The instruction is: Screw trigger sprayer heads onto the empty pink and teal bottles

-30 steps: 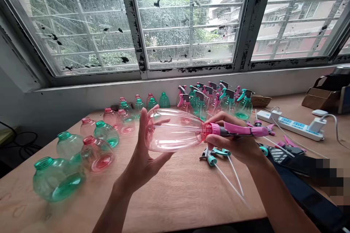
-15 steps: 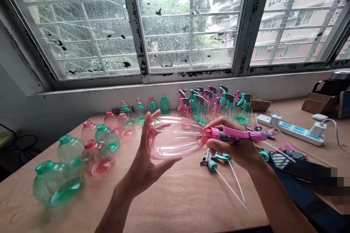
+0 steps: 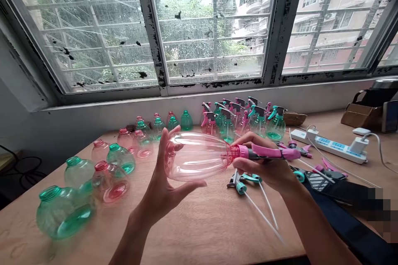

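Observation:
A clear pink bottle (image 3: 197, 157) lies sideways in the air above the table, its neck pointing right. My left hand (image 3: 164, 182) cups its base, fingers behind and thumb along the underside. At the neck, my right hand (image 3: 267, 169) grips the pink and black trigger spray head (image 3: 276, 152), whose collar (image 3: 242, 152) meets the bottle's mouth. Whether the collar is threaded on, I cannot tell. Below the right hand, two teal spray heads (image 3: 240, 186) with white tubes rest on the table. More pink spray heads (image 3: 331, 169) lie to the right.
Open green bottles (image 3: 66, 211) and pink bottles (image 3: 110, 180) stand along the left and back. Several bottles with spray heads (image 3: 228, 124) cluster by the wall. A white power strip (image 3: 329, 146), a cardboard box (image 3: 357, 116) and a dark strap-like item (image 3: 351, 219) occupy the right side.
The white tube seen through the bottle half a second ago no longer shows clearly inside it. Both hands keep nearly the same hold, and the view has shifted slightly.

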`<state>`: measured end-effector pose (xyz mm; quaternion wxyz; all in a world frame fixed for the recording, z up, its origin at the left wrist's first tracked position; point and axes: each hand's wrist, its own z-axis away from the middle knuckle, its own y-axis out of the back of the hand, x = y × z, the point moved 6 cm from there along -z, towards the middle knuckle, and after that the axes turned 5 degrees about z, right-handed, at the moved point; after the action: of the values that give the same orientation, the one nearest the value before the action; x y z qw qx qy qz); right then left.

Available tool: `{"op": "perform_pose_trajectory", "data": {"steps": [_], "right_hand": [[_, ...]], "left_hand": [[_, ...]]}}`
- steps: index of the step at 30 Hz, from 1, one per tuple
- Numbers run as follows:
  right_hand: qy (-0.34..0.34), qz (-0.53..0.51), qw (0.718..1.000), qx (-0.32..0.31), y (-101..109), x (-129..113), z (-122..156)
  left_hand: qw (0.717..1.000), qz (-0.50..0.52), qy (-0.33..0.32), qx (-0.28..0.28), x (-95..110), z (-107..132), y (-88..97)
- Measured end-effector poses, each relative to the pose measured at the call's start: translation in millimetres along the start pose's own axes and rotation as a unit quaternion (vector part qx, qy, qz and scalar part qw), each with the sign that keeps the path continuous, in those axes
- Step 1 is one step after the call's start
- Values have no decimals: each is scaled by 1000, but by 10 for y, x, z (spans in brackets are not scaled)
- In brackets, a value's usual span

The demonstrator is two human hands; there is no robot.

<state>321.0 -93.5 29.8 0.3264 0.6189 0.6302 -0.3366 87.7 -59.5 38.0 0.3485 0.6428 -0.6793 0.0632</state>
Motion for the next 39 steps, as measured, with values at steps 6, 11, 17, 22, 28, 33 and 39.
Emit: {"op": "perform_pose_trajectory", "data": {"steps": [6,11,17,22,28,33,39], "right_hand": [[-7,-10,1000,1,-2,1,-11],[-9,-3,1000,-1,-9,8,-3],[3,-1,1000,-3,-12,9,-9],[-14,5,1000,1,15,48,-17],[-6,-4,1000,-7,1,19,-11],[-1,-8,1000,8,7,9,-9],[-5,-3,1000,0,-12,9,-15]], "left_hand": [[1000,-8,-2,-17,44,4,-12],[999,39,-24,-6,1,11,-11],[998,56,8,-5,26,14,0],[999,37,-22,-15,29,24,-16],[1000,7,-22,-11,60,4,-10],[1000,-9,-6,-21,64,-1,-23],[997,67,-12,-27,-3,20,-37]]}}
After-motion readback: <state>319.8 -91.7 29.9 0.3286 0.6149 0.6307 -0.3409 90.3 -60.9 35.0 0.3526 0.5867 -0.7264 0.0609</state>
